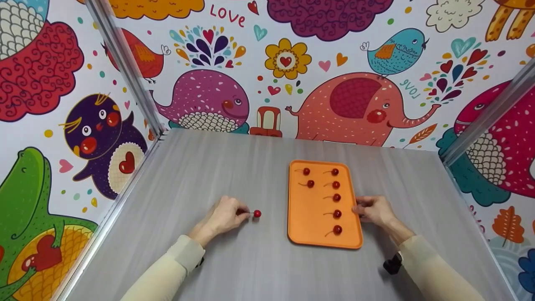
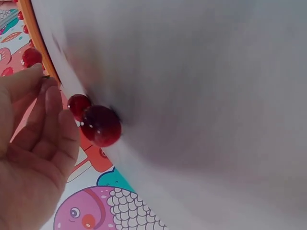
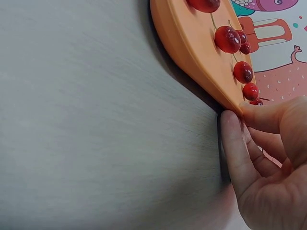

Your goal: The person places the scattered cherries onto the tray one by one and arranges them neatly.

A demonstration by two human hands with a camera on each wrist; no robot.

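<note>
My left hand [image 1: 225, 215] pinches a red cherry [image 1: 257, 213] by its stem, left of the orange tray [image 1: 310, 219]. In the left wrist view the held cherry [image 2: 32, 57] shows beyond the fingertips. Two more cherries [image 2: 101, 126] lie on the table beside that hand; the head view does not show them. With thumb and fingers, my right hand [image 1: 376, 211] holds the tray's right rim. On the tray, several cherries with stems form a column on the right, such as one dark cherry [image 1: 337, 197]. Two others, including the upper cherry [image 1: 306, 171], sit at its far left.
The grey table [image 1: 225, 167] runs back to a wall [image 1: 259, 42] printed with cartoon animals. Metal frame posts [image 1: 129, 67] stand at the corners. A black strapped device [image 1: 393, 264] shows at the right wrist.
</note>
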